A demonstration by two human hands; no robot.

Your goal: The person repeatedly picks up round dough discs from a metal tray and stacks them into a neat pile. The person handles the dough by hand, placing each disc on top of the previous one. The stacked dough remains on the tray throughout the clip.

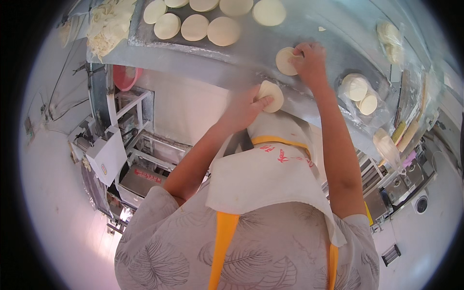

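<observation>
My left hand [250,108] holds a few round dough wrappers [272,97] just off the front edge of the metal worktable, its thumb across their face. Farther right, my right hand [311,61] pinches the right side of another round of dough [286,61] at the worktable [253,59]. Whether that one is a single sheet or several is unclear. Stacks of round wrappers [223,32] stand in rows at the back left, and another stack [269,13] sits behind my hands.
Dough scraps [108,27] are heaped at the table's far left. On the right, a plastic bag [377,108] lies around wrapper stacks [357,88], with another bagged stack [389,40] behind. A small dough scrap [322,28] lies beyond my right hand. A pink basin [127,78] is below the table's left part.
</observation>
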